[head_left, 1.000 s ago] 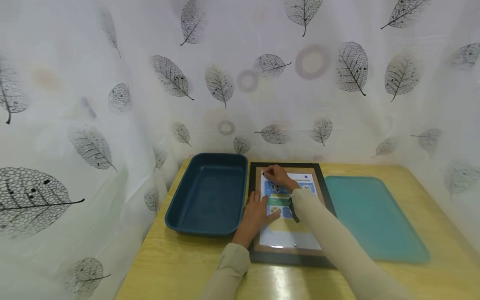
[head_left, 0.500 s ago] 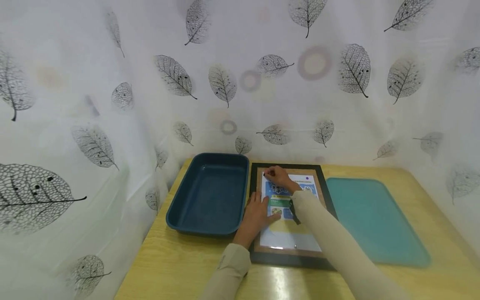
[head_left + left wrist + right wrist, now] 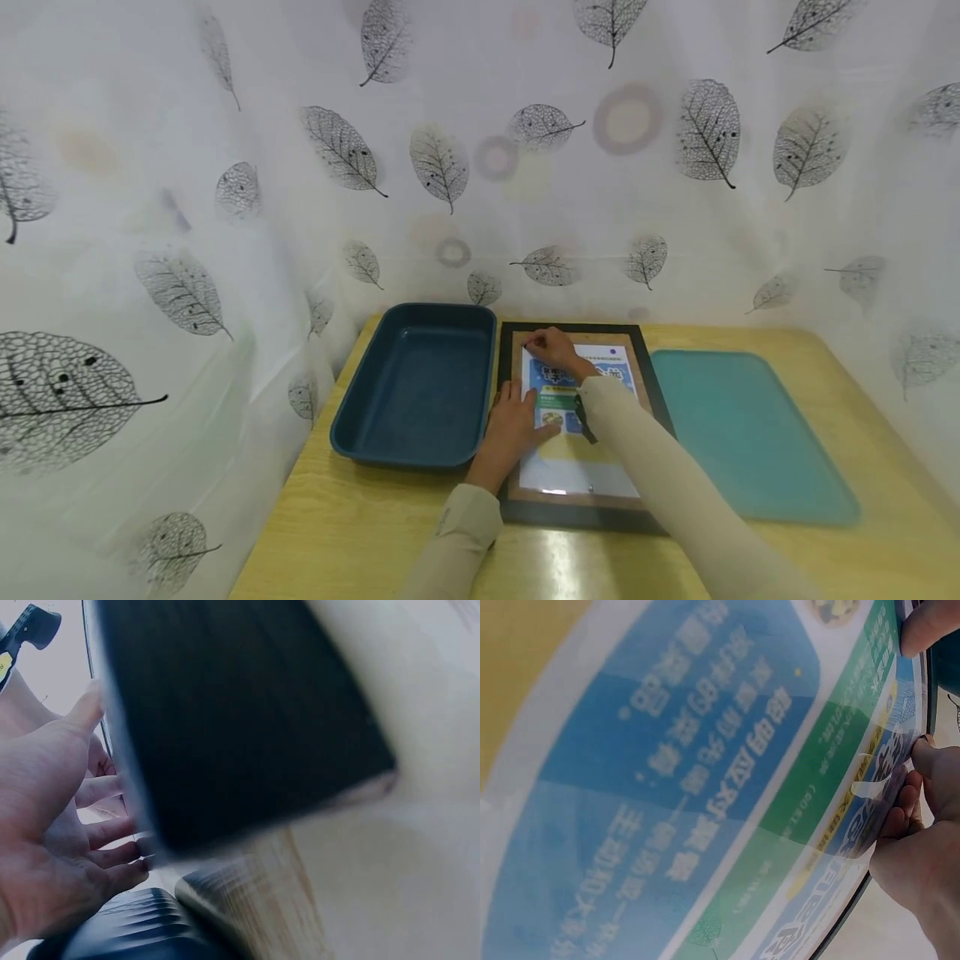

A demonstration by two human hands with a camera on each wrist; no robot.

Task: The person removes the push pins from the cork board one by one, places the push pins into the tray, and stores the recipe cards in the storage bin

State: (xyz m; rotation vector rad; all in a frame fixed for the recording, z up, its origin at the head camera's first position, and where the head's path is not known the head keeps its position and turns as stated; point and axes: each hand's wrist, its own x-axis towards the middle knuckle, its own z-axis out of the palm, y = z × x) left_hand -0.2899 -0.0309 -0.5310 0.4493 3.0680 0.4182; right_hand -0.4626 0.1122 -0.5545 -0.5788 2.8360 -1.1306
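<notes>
A printed sheet [image 3: 570,462] in blue, green and yellow lies on a cork board [image 3: 517,358] with a black frame [image 3: 505,354]. At the sheet's top left corner, my right hand [image 3: 553,347] pinches a small dark pin [image 3: 928,739] between thumb and finger. My left hand [image 3: 512,427] rests on the left edge of the board, fingers spread, its thumb reaching over the sheet. The left wrist view shows those fingers [image 3: 112,787] beside the dark frame. A purple round pin head [image 3: 612,351] sits at the sheet's top right corner.
Left of the board stands a deep dark blue tray [image 3: 412,458], close to the frame. To the right lies a flat teal tray [image 3: 757,433]. Both rest on the wooden table [image 3: 337,533], and a leaf-patterned curtain [image 3: 480,208] hangs behind and along the sides.
My right wrist has shifted slightly left, while its fingertips stay at the sheet's top left corner. The left hand holds its place on the board.
</notes>
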